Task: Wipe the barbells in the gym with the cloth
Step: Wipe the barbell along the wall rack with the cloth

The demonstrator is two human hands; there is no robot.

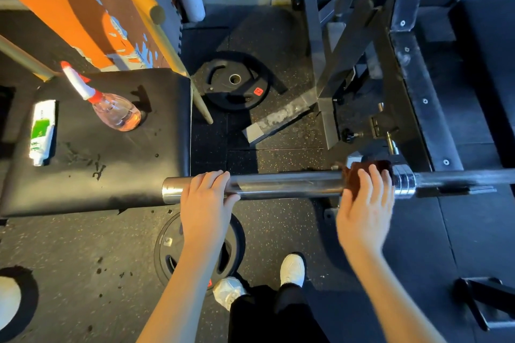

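A steel barbell point(287, 184) runs left to right across the middle of the view, its bare sleeve end at the left over a black bench. My left hand point(207, 200) grips the sleeve near that end, fingers curled over the top and thumb underneath. My right hand point(366, 203) holds a dark brown cloth point(354, 175) wrapped over the sleeve just left of the collar rings point(405, 182). The cloth is mostly hidden under my fingers.
A spray bottle point(111, 106) with pinkish liquid and a green-white tube point(41, 132) lie on the black bench pad point(117, 164). Weight plates lie on the floor, one beyond the bar point(231, 83) and one below it point(167, 248). A black steel rack point(404, 69) stands at the right.
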